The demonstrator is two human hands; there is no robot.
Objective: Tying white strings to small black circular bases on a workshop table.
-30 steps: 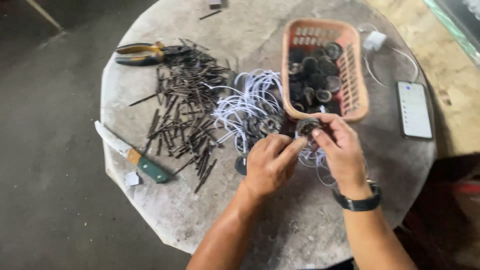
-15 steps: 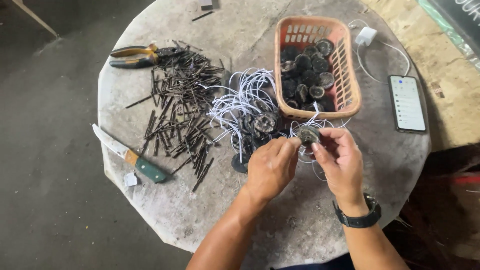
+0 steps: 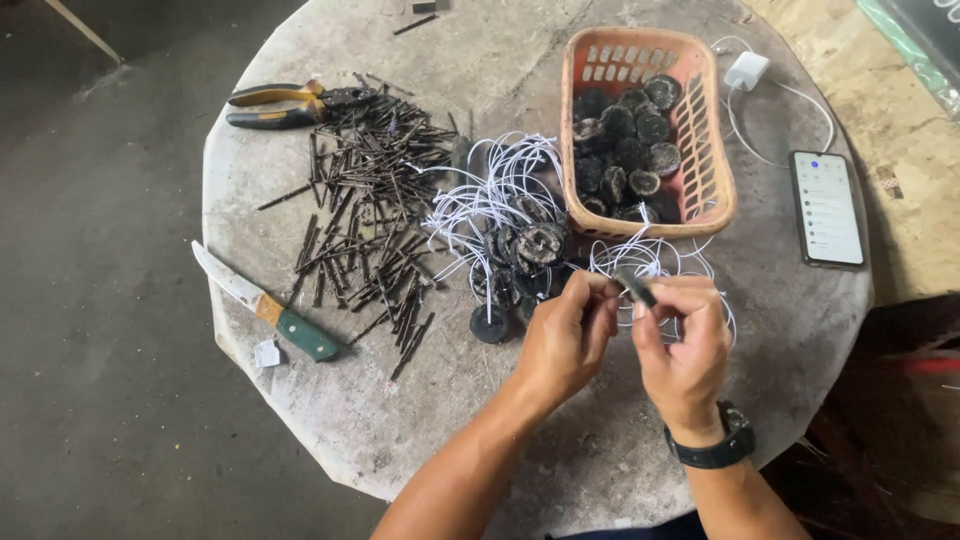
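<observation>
fingers of both hands (image 3: pixel 625 330) pinch a dark disc (image 3: pixel 636 287), edge-on, tilted down toward the right.

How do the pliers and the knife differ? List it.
The pliers have two yellow-and-black handles; the knife has one green handle with a brown band. The pliers lie at the table's far left edge touching the nail pile; the knife lies nearer, clear of it. Both rest flat, untouched.
</observation>
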